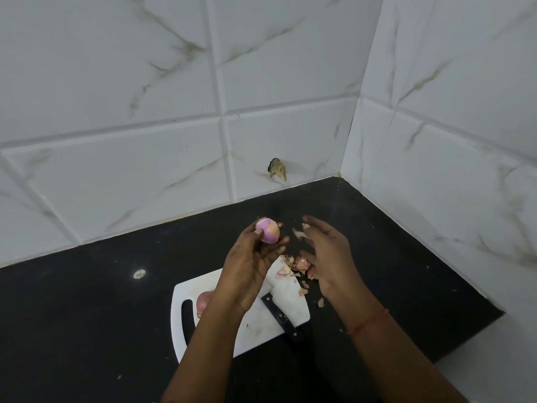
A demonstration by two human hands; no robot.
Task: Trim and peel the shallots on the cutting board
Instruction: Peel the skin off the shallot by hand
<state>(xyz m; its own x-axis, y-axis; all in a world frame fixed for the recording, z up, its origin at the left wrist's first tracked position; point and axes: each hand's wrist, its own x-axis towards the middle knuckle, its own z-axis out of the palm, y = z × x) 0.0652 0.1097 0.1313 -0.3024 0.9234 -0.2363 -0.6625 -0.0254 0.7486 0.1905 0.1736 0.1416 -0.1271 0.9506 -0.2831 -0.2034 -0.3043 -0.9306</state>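
Your left hand (250, 266) is closed around one shallot (267, 230) and holds it up in the air, above the far edge of the cutting board (261, 324). Your fingertips pinch it from the sides. Most of it looks pink and shiny, so most of the skin is off. A small tan patch shows on the side at about 3 o'clock. That may be a last bit of skin.

Your right hand (328, 254) is open and holds nothing. It hangs just beside the shallot, toward 3 o'clock. A thin flake of peel (299, 233) is in the air between your hands.

The shallot looks small, light and firm. Its bare skin is probably smooth and a bit slippery, so hold it with your fingertips around its round middle. Do not squeeze hard, or it may pop out. The dry skin is thin like paper and tears easily. Pinch the edge of the tan patch and pull gently.

Another shallot (202, 301) lies on the board at about 9 o'clock, partly hidden by your left arm. It looks unpeeled. The knife (280, 317) lies on the board near its 3 o'clock edge. A heap of peels (299, 264) sits at the far corner of the board, spilling onto the black worktop (87, 315).
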